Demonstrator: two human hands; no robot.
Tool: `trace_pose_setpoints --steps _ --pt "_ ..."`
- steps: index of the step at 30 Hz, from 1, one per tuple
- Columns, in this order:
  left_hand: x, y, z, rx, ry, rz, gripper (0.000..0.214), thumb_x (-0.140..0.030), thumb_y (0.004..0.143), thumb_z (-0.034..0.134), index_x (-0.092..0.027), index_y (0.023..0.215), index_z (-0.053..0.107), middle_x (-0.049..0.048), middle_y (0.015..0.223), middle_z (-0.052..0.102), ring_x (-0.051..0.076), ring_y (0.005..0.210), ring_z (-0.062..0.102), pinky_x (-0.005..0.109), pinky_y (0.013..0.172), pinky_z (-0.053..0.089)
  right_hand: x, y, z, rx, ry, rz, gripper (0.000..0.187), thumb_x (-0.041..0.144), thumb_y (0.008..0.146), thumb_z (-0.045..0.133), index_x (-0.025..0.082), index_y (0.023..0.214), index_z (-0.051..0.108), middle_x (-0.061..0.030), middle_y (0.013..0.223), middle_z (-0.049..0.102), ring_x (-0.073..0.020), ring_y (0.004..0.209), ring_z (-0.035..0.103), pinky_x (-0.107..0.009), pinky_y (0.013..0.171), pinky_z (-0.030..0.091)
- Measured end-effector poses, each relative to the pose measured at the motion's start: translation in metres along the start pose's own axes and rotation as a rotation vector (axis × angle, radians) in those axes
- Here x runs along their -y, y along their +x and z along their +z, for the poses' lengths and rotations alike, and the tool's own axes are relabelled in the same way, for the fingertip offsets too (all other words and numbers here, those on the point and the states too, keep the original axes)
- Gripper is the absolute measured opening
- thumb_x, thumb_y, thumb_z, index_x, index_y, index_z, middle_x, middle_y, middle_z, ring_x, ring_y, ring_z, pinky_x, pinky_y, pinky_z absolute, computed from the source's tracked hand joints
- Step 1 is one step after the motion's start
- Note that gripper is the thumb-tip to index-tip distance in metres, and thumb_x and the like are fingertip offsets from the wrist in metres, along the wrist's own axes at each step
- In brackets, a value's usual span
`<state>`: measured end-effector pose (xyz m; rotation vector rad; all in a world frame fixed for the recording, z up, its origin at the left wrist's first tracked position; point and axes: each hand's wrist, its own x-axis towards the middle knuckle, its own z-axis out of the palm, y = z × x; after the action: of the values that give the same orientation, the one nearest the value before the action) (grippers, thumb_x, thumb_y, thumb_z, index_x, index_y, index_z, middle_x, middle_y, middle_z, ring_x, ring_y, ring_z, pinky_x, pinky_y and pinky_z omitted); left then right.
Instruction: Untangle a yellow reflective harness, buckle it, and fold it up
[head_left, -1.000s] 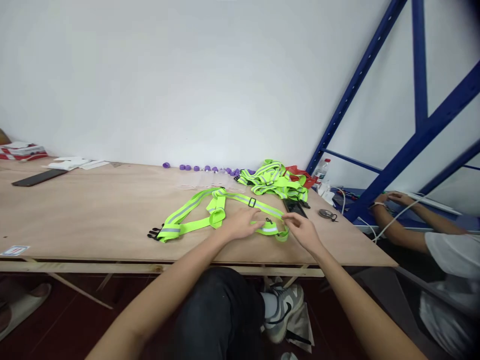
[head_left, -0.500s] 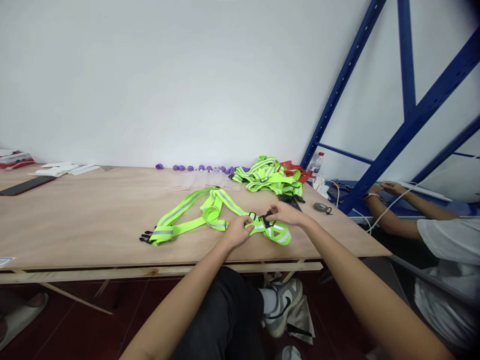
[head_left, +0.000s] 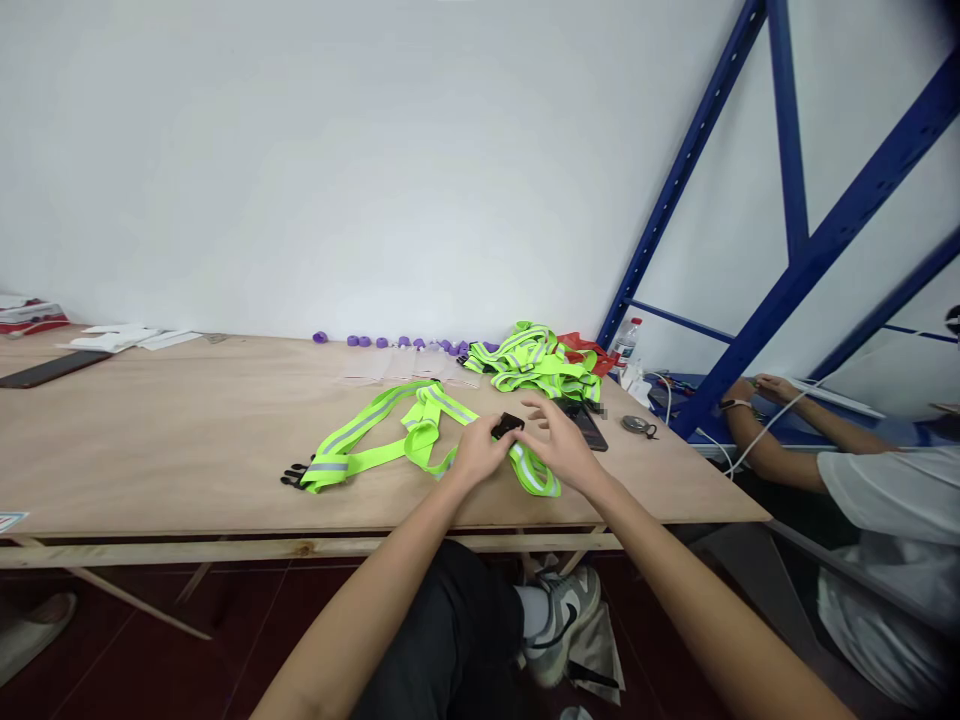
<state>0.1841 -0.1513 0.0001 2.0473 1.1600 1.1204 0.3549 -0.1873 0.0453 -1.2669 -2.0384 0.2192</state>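
Observation:
A neon-yellow reflective strap harness (head_left: 375, 408) with grey stripes lies looped on the wooden table. My left hand (head_left: 480, 450) is closed around its black buckle (head_left: 508, 426), lifted a little off the tabletop. Close on the right, my right hand (head_left: 566, 448) has its index finger raised away from its thumb. That thumb reaches the buckle's lower edge, and a loop of the strap hangs beneath the hand. Another black buckle (head_left: 294, 475) lies at the harness's left end. Part of the strap is hidden behind my hands.
More reflective straps (head_left: 536, 365) are heaped at the back, beside a red bag (head_left: 585, 352). Several purple rolls (head_left: 382, 342) line the wall. A phone (head_left: 592, 428) and a round metal object (head_left: 637, 426) lie to the right. Blue rack posts (head_left: 742, 345) separate a co-worker's arms (head_left: 780, 440).
The buckle has come up and turned between my hands. My right hand has loosened its pinch and spread its fingers. The strap's right end has been drawn in to the left.

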Motion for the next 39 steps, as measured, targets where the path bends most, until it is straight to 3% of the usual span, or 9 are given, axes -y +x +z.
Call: trace_pose_setpoints --steps 4,8,11,16,20,22,25,32,39 --pt "0.006 0.004 -0.003 0.014 0.011 -0.082 0.045 -0.041 0.103 0.034 -0.017 0.085 0.067 0.0073 0.079 0.072 0.022 0.076 0.065 0.032 0.073 0.048 -0.006 -0.046 0.017 0.047 -0.266 -0.078 0.076 0.038 0.077 0.075 0.023 0.144 0.044 -0.0162 0.137 0.061 -0.0359 0.124 0.06 -0.051 0.102 0.047" --pt "0.01 0.007 -0.006 0.032 0.028 -0.135 0.028 -0.033 0.101 0.041 -0.02 0.113 0.063 0.0062 0.09 0.073 0.022 0.084 0.067 0.03 0.076 0.047 -0.016 -0.067 0.026 0.089 -0.372 -0.032 0.046 0.018 0.083 0.056 0.022 0.13 0.058 -0.0135 0.113 0.074 -0.0321 0.108 0.067 -0.051 0.104 0.043" --pt "0.009 0.008 -0.013 0.107 0.057 -0.142 0.026 -0.039 0.099 0.047 -0.021 0.102 0.065 0.0058 0.087 0.072 0.023 0.083 0.067 0.03 0.075 0.047 -0.025 -0.057 0.019 0.065 -0.195 0.141 0.026 0.021 0.084 0.049 0.024 0.102 0.068 -0.0088 0.097 0.076 -0.0292 0.093 0.069 -0.043 0.093 0.047" --pt "-0.002 -0.002 -0.029 0.274 0.125 -0.121 0.063 -0.069 0.095 0.037 -0.02 0.063 0.061 0.0077 0.066 0.066 0.026 0.069 0.065 0.034 0.068 0.047 -0.035 -0.033 -0.001 0.008 0.254 0.351 0.016 0.036 0.077 0.059 0.023 0.08 0.068 -0.0033 0.083 0.072 -0.0265 0.083 0.064 -0.034 0.079 0.045" --pt "-0.008 -0.025 -0.026 0.216 0.115 -0.047 0.057 -0.069 0.093 0.045 -0.019 0.107 0.069 0.0135 0.109 0.072 0.031 0.106 0.066 0.038 0.089 0.049 -0.039 -0.026 -0.008 0.029 0.419 0.381 0.025 0.044 0.074 0.066 0.02 0.066 0.065 -0.0003 0.068 0.062 -0.0205 0.069 0.056 -0.03 0.068 0.04" --pt "-0.007 -0.037 -0.017 0.171 0.074 -0.035 0.078 -0.066 0.083 0.064 -0.017 0.142 0.049 0.0172 0.137 0.061 0.035 0.125 0.058 0.042 0.1 0.046 -0.042 -0.024 -0.009 0.021 0.527 0.41 0.027 0.044 0.071 0.069 0.02 0.062 0.062 0.0012 0.064 0.058 -0.0177 0.065 0.052 -0.028 0.064 0.038" --pt "-0.003 -0.047 -0.001 0.158 0.076 -0.042 0.113 -0.05 0.069 0.083 -0.016 0.158 0.023 0.0207 0.153 0.045 0.039 0.136 0.049 0.048 0.108 0.043 -0.048 -0.02 -0.007 -0.028 0.702 0.458 0.028 0.042 0.068 0.07 0.02 0.058 0.056 0.0028 0.061 0.053 -0.0147 0.061 0.048 -0.027 0.06 0.038" --pt "0.005 -0.041 0.008 0.164 0.079 0.03 0.05 -0.019 0.088 0.051 -0.019 0.137 0.055 0.0139 0.139 0.06 0.03 0.127 0.057 0.043 0.109 0.043 -0.059 -0.02 -0.001 -0.105 1.014 0.562 0.018 0.036 0.065 0.072 0.023 0.064 0.059 0.0005 0.063 0.063 -0.0175 0.062 0.059 -0.03 0.064 0.049" --pt "0.021 -0.01 -0.023 0.354 0.002 0.036 0.044 -0.045 0.103 0.036 -0.016 0.098 0.068 0.0038 0.082 0.074 0.018 0.07 0.068 0.027 0.068 0.051 -0.06 -0.025 0.002 0.015 1.089 0.65 0.021 0.039 0.071 0.072 0.02 0.066 0.066 -0.0049 0.059 0.069 -0.0194 0.052 0.062 -0.031 0.053 0.048"
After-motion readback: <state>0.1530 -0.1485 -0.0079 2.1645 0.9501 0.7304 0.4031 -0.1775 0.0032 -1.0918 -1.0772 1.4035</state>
